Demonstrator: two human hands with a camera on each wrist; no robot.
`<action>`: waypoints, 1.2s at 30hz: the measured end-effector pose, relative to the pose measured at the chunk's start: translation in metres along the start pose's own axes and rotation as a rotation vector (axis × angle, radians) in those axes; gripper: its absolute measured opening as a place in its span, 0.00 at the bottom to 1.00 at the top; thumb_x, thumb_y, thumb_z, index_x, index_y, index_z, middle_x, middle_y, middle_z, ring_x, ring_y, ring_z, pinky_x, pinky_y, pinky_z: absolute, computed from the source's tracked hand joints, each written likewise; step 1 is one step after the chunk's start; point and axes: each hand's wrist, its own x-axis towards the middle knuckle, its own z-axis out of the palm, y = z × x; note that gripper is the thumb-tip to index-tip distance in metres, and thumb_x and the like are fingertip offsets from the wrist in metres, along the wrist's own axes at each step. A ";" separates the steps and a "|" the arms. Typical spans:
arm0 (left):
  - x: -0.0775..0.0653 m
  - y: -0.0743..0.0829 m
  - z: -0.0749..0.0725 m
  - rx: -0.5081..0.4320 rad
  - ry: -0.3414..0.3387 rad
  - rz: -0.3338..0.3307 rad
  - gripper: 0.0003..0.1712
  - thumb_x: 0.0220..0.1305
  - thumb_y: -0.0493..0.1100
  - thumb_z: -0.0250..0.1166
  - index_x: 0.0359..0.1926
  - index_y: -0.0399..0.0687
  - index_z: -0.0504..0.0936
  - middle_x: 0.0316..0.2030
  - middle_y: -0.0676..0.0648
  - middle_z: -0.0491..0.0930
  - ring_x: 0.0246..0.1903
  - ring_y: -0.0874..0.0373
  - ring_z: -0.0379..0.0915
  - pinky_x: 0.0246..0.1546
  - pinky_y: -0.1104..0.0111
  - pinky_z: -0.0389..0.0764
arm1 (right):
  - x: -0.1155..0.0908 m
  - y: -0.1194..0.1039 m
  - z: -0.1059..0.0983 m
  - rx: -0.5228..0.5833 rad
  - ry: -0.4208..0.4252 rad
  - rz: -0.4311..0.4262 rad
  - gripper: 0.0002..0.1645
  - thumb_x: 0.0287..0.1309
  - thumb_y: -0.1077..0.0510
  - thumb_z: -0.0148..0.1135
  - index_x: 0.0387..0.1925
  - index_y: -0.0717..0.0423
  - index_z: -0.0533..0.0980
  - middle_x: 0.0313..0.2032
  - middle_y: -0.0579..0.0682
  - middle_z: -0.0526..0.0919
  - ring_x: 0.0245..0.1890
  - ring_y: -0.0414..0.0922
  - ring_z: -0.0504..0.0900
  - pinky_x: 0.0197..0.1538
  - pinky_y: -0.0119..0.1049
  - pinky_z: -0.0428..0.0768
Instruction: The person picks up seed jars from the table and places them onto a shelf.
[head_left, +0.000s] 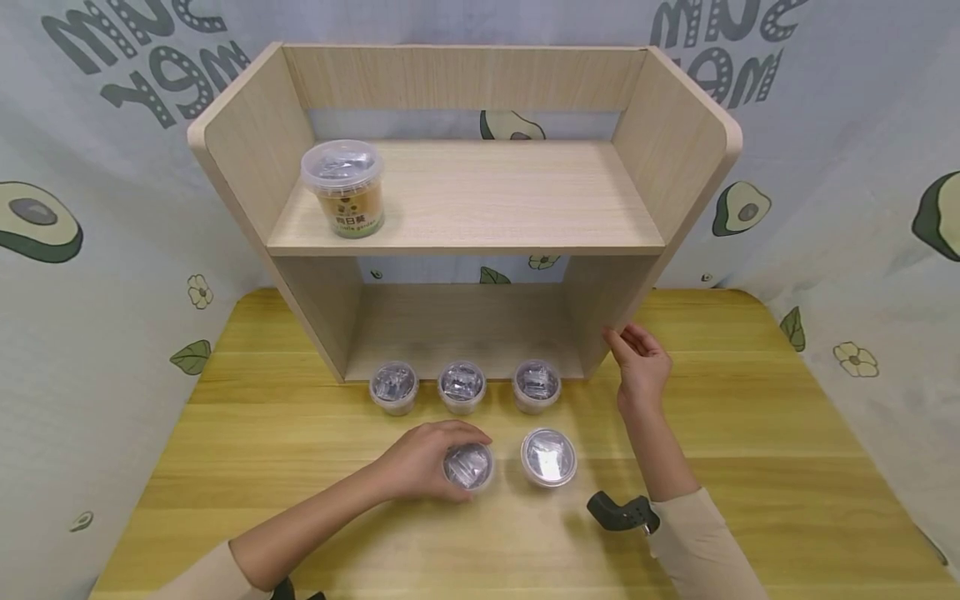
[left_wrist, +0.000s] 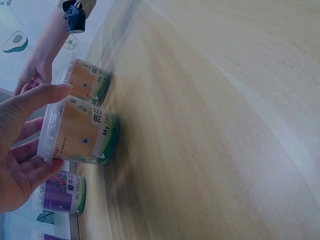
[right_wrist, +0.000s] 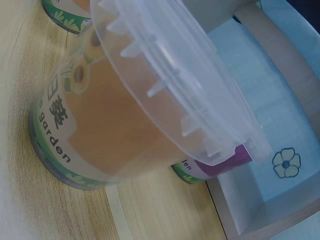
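My left hand (head_left: 432, 461) grips a clear-lidded plastic cup (head_left: 469, 468) by its lid and upper side. Its orange label and green base show in the left wrist view, where the cup (left_wrist: 85, 132) stands near the wooden table surface. Just right of it is another orange-labelled cup (head_left: 549, 457), large in the right wrist view. My right hand (head_left: 643, 367) holds the front edge of the right side panel of a wooden shelf (head_left: 600, 308), fingers curled; the far fingertips are partly hidden. The right wrist view does not show that hand.
Along the shelf's front bottom edge stand three lidded cups, left (head_left: 393, 387), middle (head_left: 462, 387) and right (head_left: 536, 386); a purple-labelled cup (left_wrist: 65, 192) shows in the left wrist view. One orange-labelled cup (head_left: 345, 190) sits on the upper board's left end. Printed cloth hangs behind.
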 end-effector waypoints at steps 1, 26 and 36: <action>0.000 0.000 0.000 -0.001 0.000 -0.001 0.38 0.37 0.51 0.76 0.55 0.54 0.76 0.54 0.54 0.75 0.55 0.57 0.70 0.56 0.61 0.70 | 0.000 0.000 0.000 -0.001 -0.002 0.002 0.13 0.40 0.74 0.68 0.23 0.53 0.81 0.25 0.44 0.82 0.27 0.36 0.81 0.36 0.24 0.79; 0.000 0.003 -0.004 0.019 -0.002 0.001 0.38 0.40 0.54 0.73 0.57 0.56 0.75 0.56 0.53 0.74 0.56 0.54 0.69 0.54 0.58 0.71 | -0.001 0.001 0.000 0.002 0.005 -0.003 0.14 0.41 0.74 0.68 0.21 0.52 0.81 0.23 0.44 0.82 0.28 0.36 0.81 0.36 0.24 0.79; 0.007 0.011 -0.030 -0.025 0.044 0.050 0.39 0.40 0.52 0.75 0.57 0.49 0.75 0.57 0.47 0.74 0.56 0.52 0.70 0.52 0.61 0.74 | 0.000 0.001 0.000 -0.003 0.008 -0.005 0.14 0.41 0.75 0.68 0.21 0.52 0.81 0.23 0.44 0.82 0.28 0.36 0.81 0.36 0.24 0.79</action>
